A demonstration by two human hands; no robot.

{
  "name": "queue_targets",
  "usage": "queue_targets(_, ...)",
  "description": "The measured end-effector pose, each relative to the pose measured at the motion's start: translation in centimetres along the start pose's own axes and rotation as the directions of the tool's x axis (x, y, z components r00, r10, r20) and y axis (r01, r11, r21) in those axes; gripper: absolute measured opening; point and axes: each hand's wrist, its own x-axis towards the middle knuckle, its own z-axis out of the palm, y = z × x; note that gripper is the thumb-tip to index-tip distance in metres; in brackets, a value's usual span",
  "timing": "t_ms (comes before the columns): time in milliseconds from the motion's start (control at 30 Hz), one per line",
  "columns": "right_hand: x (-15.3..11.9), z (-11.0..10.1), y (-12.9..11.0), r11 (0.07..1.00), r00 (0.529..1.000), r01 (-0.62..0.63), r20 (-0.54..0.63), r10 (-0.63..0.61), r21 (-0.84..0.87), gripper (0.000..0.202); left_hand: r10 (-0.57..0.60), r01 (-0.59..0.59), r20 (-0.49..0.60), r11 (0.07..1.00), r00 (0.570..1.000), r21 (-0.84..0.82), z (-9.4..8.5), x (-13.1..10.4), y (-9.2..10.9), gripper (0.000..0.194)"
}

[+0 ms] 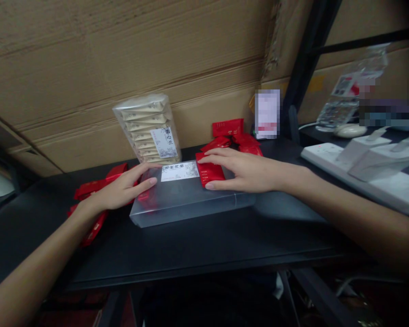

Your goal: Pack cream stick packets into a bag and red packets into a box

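A clear plastic box (pixel 187 197) with a white printed label (pixel 180 170) lies flat on the black table. My left hand (pixel 131 184) grips its left end, the thumb on the top face and the fingers along the far edge. Over the box's right part, my right hand (pixel 241 170) holds a small red packet (pixel 208 171) between its thumb and fingers, beside the label. Several loose red packets (pixel 88 190) lie beyond and under my left forearm. Behind my right hand is a heap of more red packets (pixel 236 136).
An upright clear box of cream-coloured packets (pixel 150 127) stands at the back against cardboard (pixel 197 109). A blurred-out phone-like item (pixel 267 113) leans at the back right. Further right are a white power strip (pixel 378 172) with plugs, a water bottle (pixel 347 91) and a mouse (pixel 350 130).
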Motion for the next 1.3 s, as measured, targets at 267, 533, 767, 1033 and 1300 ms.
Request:
queue_targets(267,0.04,-0.01,0.0,1.0,1.0,0.006,0.0,-0.006,0.01,0.07,-0.004,0.004,0.0,1.0,1.0,0.001,0.03,0.01,-0.04,0.05)
queue_targets(533,-0.22,0.19,-0.13,0.999,1.0,-0.02,-0.004,0.02,-0.036,0.072,-0.007,0.007,0.003,1.0,1.0,0.008,-0.07,0.04,0.1,0.048)
queue_targets(767,-0.39,-0.03,-0.25,0.999,0.999,-0.035,0.008,0.035,-0.03,0.073,-0.029,0.029,0.001,0.999,1.0,0.023,-0.04,0.12,-0.15,0.051)
queue_targets(1033,-0.45,-0.07,-0.22,0.999,0.999,-0.037,-0.004,0.037,-0.035,0.072,-0.016,0.016,0.0,1.0,1.0,0.016,-0.14,0.22,0.17,0.049)
queue_targets(1300,-0.44,-0.3,-0.24,0.999,0.999,-0.039,0.021,0.039,-0.032,0.075,-0.153,0.15,0.043,0.986,0.987,0.066,-0.02,-0.01,-0.67,0.057)
